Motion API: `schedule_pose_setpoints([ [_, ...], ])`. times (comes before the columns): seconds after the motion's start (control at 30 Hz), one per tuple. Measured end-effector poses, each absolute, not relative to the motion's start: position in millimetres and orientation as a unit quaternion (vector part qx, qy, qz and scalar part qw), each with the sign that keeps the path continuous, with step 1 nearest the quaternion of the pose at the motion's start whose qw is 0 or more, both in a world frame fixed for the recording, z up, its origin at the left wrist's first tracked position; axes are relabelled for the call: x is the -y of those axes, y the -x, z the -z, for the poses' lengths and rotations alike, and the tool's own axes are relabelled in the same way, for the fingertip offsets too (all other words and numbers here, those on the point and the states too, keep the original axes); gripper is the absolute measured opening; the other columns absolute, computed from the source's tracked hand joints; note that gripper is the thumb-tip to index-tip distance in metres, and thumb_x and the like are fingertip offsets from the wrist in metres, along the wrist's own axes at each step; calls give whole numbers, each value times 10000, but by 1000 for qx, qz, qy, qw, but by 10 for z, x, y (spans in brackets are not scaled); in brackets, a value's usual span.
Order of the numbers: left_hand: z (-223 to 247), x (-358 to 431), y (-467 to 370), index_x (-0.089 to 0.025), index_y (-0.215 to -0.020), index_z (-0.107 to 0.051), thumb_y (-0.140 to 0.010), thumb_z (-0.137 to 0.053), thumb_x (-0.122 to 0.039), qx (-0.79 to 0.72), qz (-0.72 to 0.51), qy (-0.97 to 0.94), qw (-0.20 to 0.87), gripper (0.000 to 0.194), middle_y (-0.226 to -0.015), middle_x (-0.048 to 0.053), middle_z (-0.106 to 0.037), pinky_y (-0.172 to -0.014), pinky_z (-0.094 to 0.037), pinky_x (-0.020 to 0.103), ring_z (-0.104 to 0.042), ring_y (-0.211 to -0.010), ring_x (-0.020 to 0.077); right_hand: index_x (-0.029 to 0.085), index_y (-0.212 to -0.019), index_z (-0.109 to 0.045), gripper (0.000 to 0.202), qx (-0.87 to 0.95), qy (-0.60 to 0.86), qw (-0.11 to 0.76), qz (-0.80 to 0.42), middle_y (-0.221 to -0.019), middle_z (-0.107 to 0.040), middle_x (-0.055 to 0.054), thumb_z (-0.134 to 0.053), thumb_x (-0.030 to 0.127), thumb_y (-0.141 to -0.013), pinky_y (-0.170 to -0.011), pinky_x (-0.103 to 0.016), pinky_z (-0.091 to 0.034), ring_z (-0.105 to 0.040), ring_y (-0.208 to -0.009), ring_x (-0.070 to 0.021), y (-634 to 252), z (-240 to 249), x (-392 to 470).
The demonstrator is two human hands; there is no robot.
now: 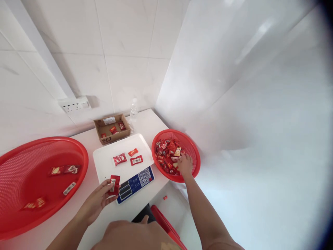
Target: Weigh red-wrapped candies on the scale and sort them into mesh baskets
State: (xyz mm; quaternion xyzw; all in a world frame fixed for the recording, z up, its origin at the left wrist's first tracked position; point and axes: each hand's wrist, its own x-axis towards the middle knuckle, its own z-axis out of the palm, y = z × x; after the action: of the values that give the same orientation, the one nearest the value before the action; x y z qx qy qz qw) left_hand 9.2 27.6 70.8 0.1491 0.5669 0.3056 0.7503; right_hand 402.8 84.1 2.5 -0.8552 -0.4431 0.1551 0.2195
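Note:
My left hand pinches a red packet over the near left corner of the scale's white tray. Three red packets lie flat on that tray: a larger one, a small orange-red one and one with a white label. To the right, my right hand reaches into a round red basket and touches the heap of wrapped packets. Its fingertips are partly hidden among the wrappers, so what they hold, if anything, cannot be made out.
A large red basket with a few packets stands at the left. Behind the scale are a cardboard box holding some packets and a clear bottle. The blue keypad panel faces me. One small red packet lies below the table.

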Motion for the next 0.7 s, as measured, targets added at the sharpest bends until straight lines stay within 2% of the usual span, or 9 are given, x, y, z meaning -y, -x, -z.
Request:
schedule_pose_setpoints([
  [0.07, -718, -288, -70, -208, -951, -576, -795, -641, -256, -567, -305, -145, 751, 175, -951, 50, -681, -772, -522, 305, -645, -820, 158, 252, -1213, -558, 404, 511, 843, 121, -120, -1292, -541, -80, -457, 202, -825, -985, -393, -343, -401, -1254, -259, -3924, -34, -891],
  [0.2, -742, -345, -83, -200, -929, -578, -792, -643, -240, -572, -312, -141, 745, 157, -925, 50, -677, -764, -522, 301, -644, -817, 159, 223, -1314, -468, 476, 556, 793, 2, -250, -1116, -644, -99, -421, 161, -845, -833, -297, -408, -589, -1020, -220, -3706, 41, -1041],
  [0.27, -744, -372, -114, -193, -918, -580, -783, -651, -229, -576, -316, -138, 741, 156, -905, 52, -674, -753, -523, 296, -643, -794, 155, 215, -1386, -374, 598, 556, 787, -44, -265, -1208, -588, -139, -470, 122, -803, -787, -296, -414, -610, -978, -229, -3648, 109, -1081],
  [0.37, -732, -386, -170, -187, -937, -572, -783, -654, -241, -574, -309, -141, 745, 183, -891, 59, -673, -745, -521, 287, -637, -787, 149, 263, -1438, -276, 752, 563, 783, -89, -249, -1388, -407, -176, -514, 88, -747, -770, -309, -418, -615, -977, -250, -3634, 191, -1072],
  [0.43, -720, -383, -200, -189, -934, -560, -783, -654, -256, -570, -304, -147, 749, 190, -874, 55, -672, -744, -519, 286, -632, -784, 146, 270, -1446, -260, 778, 574, 777, -93, -243, -1413, -358, -186, -516, 86, -735, -778, -317, -419, -612, -991, -267, -3652, 222, -1045],
  [0.57, -702, -388, -212, -192, -907, -552, -775, -655, -268, -568, -302, -154, 750, 184, -841, 44, -669, -740, -509, 287, -625, -751, 138, 266, -1447, -266, 807, 581, 771, -69, -250, -1383, -389, -177, -496, 47, -705, -809, -322, -417, -604, -1007, -271, -3703, 271, -1023],
  [0.7, -693, -385, -161, -189, -912, -564, -756, -667, -291, -570, -314, -152, 743, 212, -864, 46, -671, -746, -492, 290, -625, -758, 140, 245, -1424, -320, 777, 555, 794, 18, -248, -1410, -377, -139, -464, 31, -691, -880, -316, -407, -547, -1110, -247, -3777, 287, -1035],
])
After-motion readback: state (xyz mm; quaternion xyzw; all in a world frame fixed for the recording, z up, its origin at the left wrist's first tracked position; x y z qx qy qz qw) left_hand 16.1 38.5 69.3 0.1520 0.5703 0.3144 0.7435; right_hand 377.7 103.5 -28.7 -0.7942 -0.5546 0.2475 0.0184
